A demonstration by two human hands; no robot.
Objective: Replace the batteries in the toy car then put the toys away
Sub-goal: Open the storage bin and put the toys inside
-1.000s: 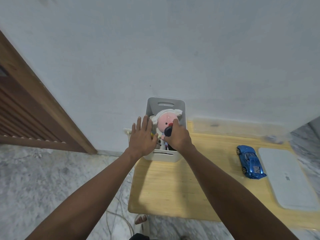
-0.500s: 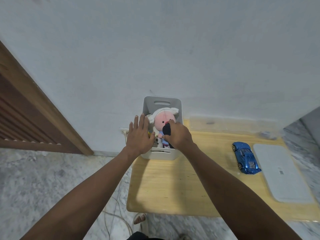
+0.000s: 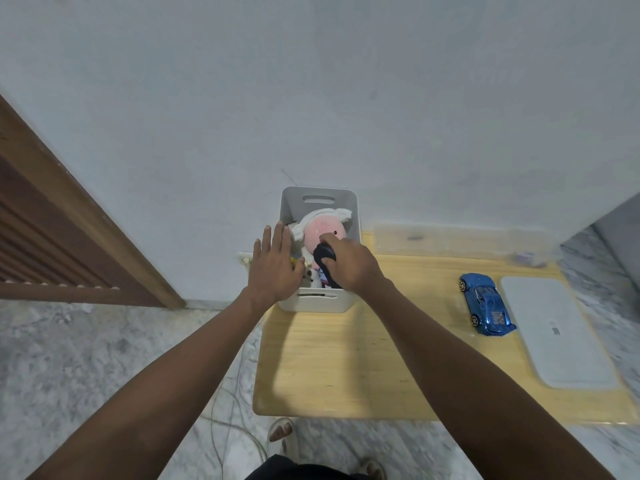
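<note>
We see right hand gripping dark toy in white bin; left hand spread flat on bin's left rim; blue car on tabletop.

No text, label or number can be read anywhere: the small dark mark on the white pad is too blurred to make out, and the blue car shows a patch on its rear that is likewise illegible.

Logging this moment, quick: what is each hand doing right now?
Left hand: open, fingers straight, over the bin's left rim.
Right hand: gripping a dark toy inside the bin.
</note>
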